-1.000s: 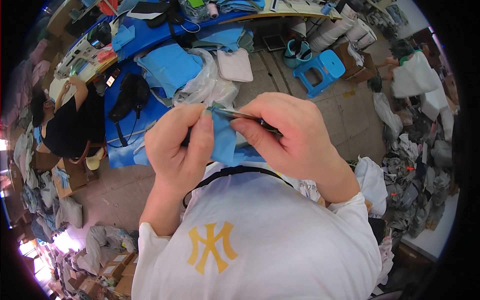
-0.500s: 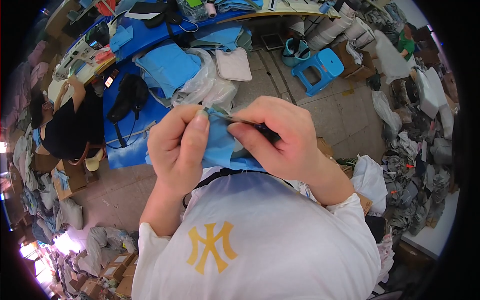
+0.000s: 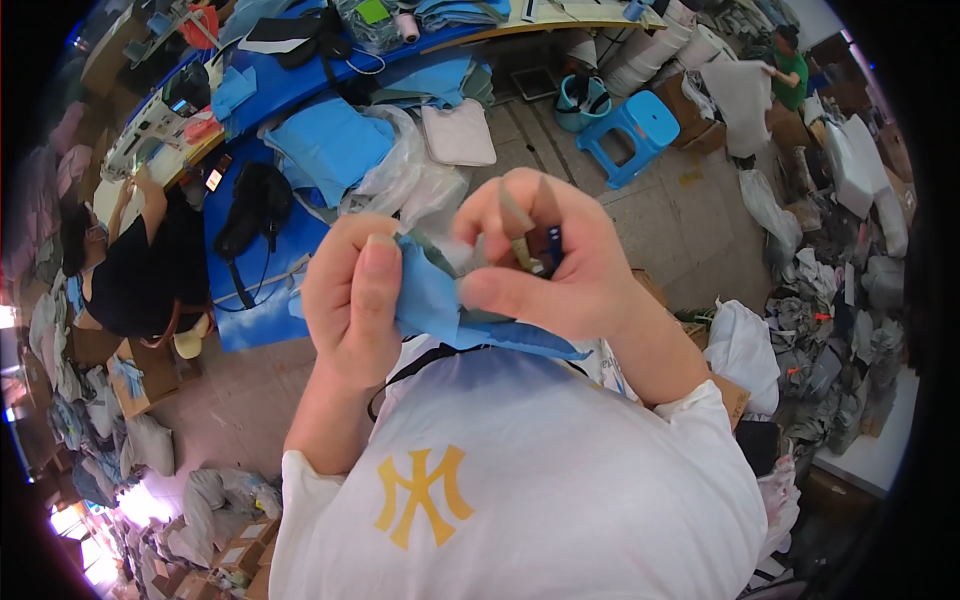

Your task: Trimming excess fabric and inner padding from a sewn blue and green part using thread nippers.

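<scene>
My left hand (image 3: 355, 300) pinches the edge of a small blue fabric piece (image 3: 435, 300) held up close in front of my chest. My right hand (image 3: 555, 265) grips the other side of the same fabric, fingers curled around a small dark metal tool (image 3: 530, 225) with thin blades, which looks like thread snips. The tool's tips sit at the top edge of the fabric between both hands. Both hands hover above my white shirt.
A blue-covered worktable (image 3: 290, 80) lies ahead with blue fabric stacks (image 3: 335, 145), clear plastic bags (image 3: 410, 175) and a black bag (image 3: 255, 205). A seated person in black (image 3: 140, 265) works at left. A blue plastic stool (image 3: 640, 130), white rolls and grey garment piles stand at right.
Both hands with the fabric have come closer to the camera. My right fingers have shifted, so the metal tool now points upward rather than lying flat across the fabric.
</scene>
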### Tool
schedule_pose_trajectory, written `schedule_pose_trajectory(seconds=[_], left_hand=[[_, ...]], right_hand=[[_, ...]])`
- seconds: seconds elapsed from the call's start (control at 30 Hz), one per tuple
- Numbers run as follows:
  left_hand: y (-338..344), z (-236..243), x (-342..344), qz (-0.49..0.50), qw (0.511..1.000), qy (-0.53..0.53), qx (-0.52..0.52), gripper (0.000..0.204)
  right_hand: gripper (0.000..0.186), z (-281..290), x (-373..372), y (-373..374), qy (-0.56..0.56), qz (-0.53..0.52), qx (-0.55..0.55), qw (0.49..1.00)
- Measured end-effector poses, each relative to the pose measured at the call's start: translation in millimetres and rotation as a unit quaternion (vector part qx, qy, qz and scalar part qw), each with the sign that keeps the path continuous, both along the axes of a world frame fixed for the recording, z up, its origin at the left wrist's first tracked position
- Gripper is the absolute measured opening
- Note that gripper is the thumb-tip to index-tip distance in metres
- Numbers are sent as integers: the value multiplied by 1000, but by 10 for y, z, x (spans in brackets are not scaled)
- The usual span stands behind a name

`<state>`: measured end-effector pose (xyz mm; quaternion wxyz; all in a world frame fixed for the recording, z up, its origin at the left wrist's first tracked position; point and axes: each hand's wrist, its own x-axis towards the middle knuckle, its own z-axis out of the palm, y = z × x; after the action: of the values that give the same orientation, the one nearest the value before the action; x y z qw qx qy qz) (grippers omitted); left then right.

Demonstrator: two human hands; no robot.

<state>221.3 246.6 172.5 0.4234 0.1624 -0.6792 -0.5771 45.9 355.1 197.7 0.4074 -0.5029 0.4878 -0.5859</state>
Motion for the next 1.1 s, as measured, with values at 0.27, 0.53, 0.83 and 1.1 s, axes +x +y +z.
schedule_pose_trajectory(seconds=[0.27,0.53,0.83,1.1], left_hand=[[-30,-100,-25,-36,999,-6,-35,39],[-48,-142,-62,-70,997,-17,10,45],[55,-196,-226,-25,997,-44,-66,50],[-44,-262,-295,194,911,-23,-364,35]], right_hand=[[38,24,18,44,33,-19,-30,999],[43,-85,43,-11,130,-38,-128,982],[29,-94,87,-14,138,-114,-185,966],[35,-185,59,17,143,-177,-132,965]])
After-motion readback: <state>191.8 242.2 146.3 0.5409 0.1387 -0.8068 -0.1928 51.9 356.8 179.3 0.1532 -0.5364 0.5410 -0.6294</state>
